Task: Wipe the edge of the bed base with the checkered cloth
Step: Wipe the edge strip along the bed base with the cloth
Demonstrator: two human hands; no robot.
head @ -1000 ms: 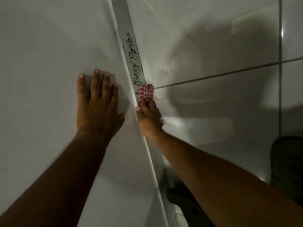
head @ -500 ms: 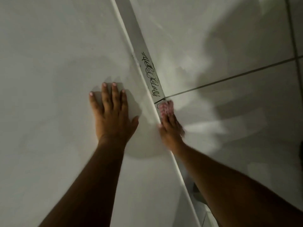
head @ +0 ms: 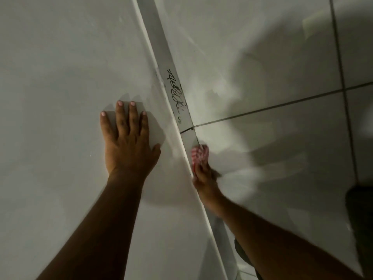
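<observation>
With the left hand [head: 129,146] spread flat and empty on the white bed base top [head: 60,98], the right hand [head: 203,178] clutching the bunched red-and-white checkered cloth [head: 199,156] should press it firmly along the pale side edge [head: 161,47] beyond its fingertips.

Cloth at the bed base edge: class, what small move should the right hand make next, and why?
Probably slide the cloth further up the side strip, over the black script. The right hand presses the cloth to the strip just below that lettering, most of the strip lies beyond it, and the left hand lies flat on the top surface, steadying.
</observation>
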